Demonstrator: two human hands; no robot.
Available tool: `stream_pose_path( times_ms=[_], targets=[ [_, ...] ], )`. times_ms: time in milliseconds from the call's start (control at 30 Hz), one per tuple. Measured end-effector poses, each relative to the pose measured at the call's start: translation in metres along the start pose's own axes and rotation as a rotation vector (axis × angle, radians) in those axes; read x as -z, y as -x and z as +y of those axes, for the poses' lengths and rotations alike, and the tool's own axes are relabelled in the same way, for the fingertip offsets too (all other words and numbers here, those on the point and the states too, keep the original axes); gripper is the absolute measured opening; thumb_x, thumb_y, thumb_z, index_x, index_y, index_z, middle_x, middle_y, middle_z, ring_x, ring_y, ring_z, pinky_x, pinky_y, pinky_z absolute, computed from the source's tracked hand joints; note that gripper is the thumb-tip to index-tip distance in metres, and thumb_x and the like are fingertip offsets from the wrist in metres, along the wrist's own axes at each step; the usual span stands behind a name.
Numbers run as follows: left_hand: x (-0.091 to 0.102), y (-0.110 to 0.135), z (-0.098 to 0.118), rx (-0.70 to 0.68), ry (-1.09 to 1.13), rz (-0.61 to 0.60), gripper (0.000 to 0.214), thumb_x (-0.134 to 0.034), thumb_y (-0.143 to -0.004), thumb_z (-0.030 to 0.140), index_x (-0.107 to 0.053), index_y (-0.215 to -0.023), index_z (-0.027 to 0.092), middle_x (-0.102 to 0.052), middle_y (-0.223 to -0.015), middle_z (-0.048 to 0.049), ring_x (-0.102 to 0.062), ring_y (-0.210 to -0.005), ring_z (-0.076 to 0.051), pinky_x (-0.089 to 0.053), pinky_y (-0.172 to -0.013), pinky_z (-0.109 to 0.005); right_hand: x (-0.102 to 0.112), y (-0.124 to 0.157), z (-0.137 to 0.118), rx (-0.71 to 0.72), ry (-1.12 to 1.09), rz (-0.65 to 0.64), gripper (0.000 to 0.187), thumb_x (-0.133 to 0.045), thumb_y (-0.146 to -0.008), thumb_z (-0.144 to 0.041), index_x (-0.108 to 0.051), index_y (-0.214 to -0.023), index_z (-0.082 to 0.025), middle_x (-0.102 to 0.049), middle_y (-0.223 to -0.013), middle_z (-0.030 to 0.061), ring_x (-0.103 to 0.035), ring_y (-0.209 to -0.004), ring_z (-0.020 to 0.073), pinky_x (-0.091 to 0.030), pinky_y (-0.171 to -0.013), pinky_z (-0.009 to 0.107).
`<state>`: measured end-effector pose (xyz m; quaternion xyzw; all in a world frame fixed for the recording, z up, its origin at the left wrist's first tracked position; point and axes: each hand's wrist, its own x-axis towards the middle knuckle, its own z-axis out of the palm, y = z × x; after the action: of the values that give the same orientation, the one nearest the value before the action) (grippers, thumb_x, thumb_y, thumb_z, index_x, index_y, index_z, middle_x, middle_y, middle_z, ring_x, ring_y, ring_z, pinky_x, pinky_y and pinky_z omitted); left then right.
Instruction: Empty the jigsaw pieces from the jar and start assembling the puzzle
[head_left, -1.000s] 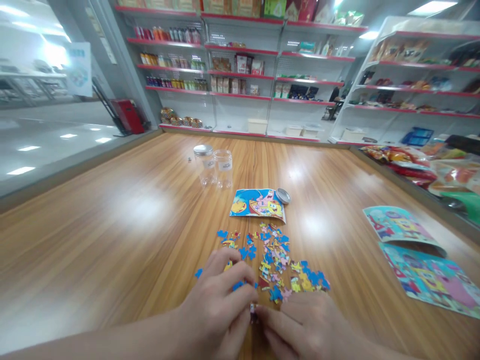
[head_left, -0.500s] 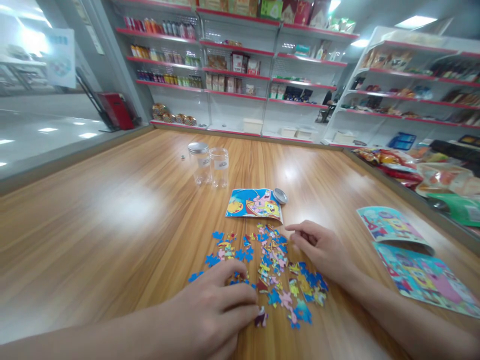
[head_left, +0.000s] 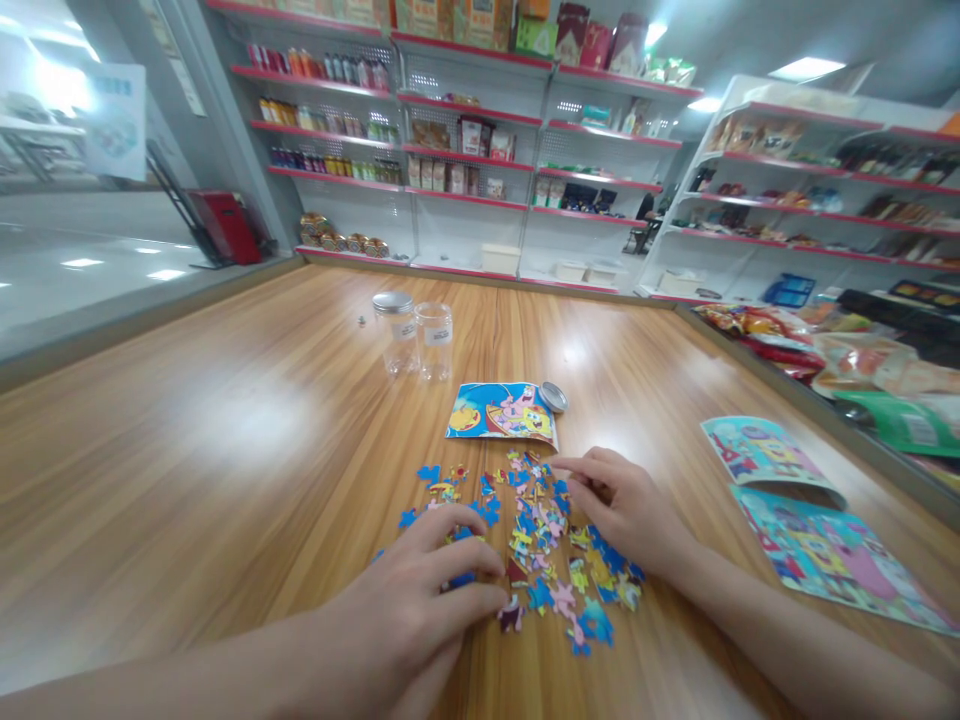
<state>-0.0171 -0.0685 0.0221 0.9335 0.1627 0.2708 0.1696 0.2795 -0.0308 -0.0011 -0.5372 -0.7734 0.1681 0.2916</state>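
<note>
Many small jigsaw puzzle pieces [head_left: 541,525] in blue, yellow and pink lie loose on the wooden table. My left hand [head_left: 420,585] rests over the left side of the pile, fingers apart and bent, covering some pieces. A dark purple piece [head_left: 511,613] lies by its fingertips. At the pile's right edge, my right hand [head_left: 626,508] has its index finger stretched out to the upper pieces, the other fingers loosely bent. I see nothing gripped in either hand. Behind the pile lies a cartoon picture sheet [head_left: 495,412], with a silver lid [head_left: 553,397] on its right corner.
Two clear jars stand farther back: one capped [head_left: 397,340], one uncapped [head_left: 435,345]. Two curled cartoon sheets [head_left: 840,550] lie at the right. Snack bags [head_left: 885,360] line the table's right edge. Stocked shelves [head_left: 469,200] stand behind.
My right index finger has moved left onto the upper pieces of the pile. My left hand has shifted slightly, its fingers still over the left pieces. The camera view has tilted a little.
</note>
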Motion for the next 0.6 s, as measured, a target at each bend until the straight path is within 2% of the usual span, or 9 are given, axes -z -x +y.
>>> stream_pose_path(
  times_ms=[133,333,500,600],
  targets=[
    [0.0010,-0.0001,0.0005,0.009,-0.019,0.014,0.041,-0.048,-0.078,-0.003,-0.065,-0.110,0.016,-0.065,-0.116,-0.0097,-0.048,-0.116,-0.027,-0.052,-0.101,-0.047,0.0004,0.0016,-0.0021,0.027,0.012,-0.021,0.025,-0.058,-0.094,-0.025,-0.077,-0.111,-0.026,-0.060,-0.085,0.0046,-0.060,-0.078,0.0185,-0.047,-0.069,0.031],
    [0.0043,-0.0033,0.0039,-0.041,-0.075,-0.012,0.038,-0.050,-0.081,0.000,-0.066,-0.111,0.016,-0.067,-0.116,-0.0102,-0.050,-0.117,-0.028,-0.053,-0.101,-0.048,-0.0002,0.0011,-0.0045,0.013,0.035,-0.043,0.034,-0.058,-0.095,-0.026,-0.070,-0.126,-0.026,-0.059,-0.086,0.0047,-0.059,-0.079,0.0188,-0.047,-0.071,0.032],
    [0.0036,-0.0020,0.0023,-0.048,-0.036,0.003,0.037,-0.052,-0.080,0.000,-0.066,-0.110,0.016,-0.067,-0.118,-0.0094,-0.050,-0.121,-0.028,-0.051,-0.104,-0.046,0.0005,0.0008,-0.0061,0.008,0.059,-0.034,0.031,-0.056,-0.095,-0.024,-0.073,-0.120,-0.026,-0.059,-0.084,0.0042,-0.059,-0.077,0.0181,-0.046,-0.068,0.030],
    [0.0034,-0.0024,0.0035,-0.041,-0.012,0.044,0.042,-0.048,-0.082,-0.003,-0.062,-0.118,0.014,-0.070,-0.114,-0.0084,-0.057,-0.114,-0.023,-0.047,-0.109,-0.045,0.0006,0.0014,-0.0068,-0.006,0.051,-0.017,0.029,-0.055,-0.096,-0.025,-0.074,-0.119,-0.025,-0.060,-0.084,0.0040,-0.060,-0.077,0.0172,-0.047,-0.068,0.030]
  ],
)
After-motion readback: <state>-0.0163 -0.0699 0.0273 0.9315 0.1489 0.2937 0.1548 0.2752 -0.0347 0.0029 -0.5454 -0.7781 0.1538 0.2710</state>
